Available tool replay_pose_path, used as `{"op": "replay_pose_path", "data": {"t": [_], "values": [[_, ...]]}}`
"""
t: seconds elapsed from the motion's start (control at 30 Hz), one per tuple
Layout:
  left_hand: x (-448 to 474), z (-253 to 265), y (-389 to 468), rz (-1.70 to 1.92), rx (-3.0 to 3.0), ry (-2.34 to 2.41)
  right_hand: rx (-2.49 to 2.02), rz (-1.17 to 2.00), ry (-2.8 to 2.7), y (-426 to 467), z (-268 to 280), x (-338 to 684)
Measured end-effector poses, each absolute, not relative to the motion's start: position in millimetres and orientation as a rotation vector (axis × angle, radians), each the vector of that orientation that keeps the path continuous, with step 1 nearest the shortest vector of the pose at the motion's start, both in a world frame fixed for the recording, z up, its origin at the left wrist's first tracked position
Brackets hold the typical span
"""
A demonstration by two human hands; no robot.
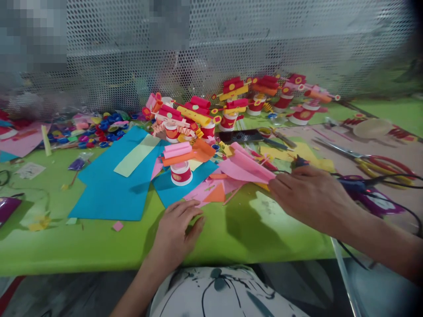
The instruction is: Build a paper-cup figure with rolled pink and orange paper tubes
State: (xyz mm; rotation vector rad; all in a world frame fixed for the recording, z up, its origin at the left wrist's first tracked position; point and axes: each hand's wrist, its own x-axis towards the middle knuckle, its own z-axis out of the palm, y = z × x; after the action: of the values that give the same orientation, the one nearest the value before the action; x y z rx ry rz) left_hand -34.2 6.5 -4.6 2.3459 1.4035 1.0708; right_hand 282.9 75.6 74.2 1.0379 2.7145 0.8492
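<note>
Right now, most of the risk looks to be around the right hand (299, 189), right of centre. Its fingers bend in at the near end of the pink paper (251, 165); can't tell if they're clamped on that or on the corded tool (352, 182) behind, palm is hidden. Left hand (180, 226), lower centre: fingers loosely curled, thumb apart, holding nothing, just in front of the smaller blue sheet (165, 193).

Possible failures:
- Small cup (181, 175), centre of frame, stands on that sheet. Bump or tug the sheet and it could tip; the paper rolls (177, 150) on top probably make it top-heavy.
- Pink paper lies among loose scraps. A quick pull could crease it or drag them along.
- Corded tool shows a red light, so likely powered. Careless contact could hurt.
- Black cord (391, 176) runs across the scissors (358, 155), right side. A yank could shift them.

Counts: 2 hands, 1 small cup up front, 2 blue sheets (larger one (112, 189) left of centre), 1 pale green strip (137, 155) on the larger, at least 6 paper models (233, 103) upper centre to upper right, overlapping so not exact. Scissors: one pair or two, unclear.
</note>
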Motion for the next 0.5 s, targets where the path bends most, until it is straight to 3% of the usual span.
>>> {"op": "replay_pose_path", "data": {"t": [0.33, 0.5], "values": [[-33.6, -6.0, 4.6, 1.046, 2.341, 1.440, 1.124, 0.766, 2.494, 82.8, 70.0, 285.2], [-32.3, -3.8, 4.8, 1.036, 2.315, 1.454, 1.114, 0.557, 2.588, 83.0, 80.8, 276.3]]}}
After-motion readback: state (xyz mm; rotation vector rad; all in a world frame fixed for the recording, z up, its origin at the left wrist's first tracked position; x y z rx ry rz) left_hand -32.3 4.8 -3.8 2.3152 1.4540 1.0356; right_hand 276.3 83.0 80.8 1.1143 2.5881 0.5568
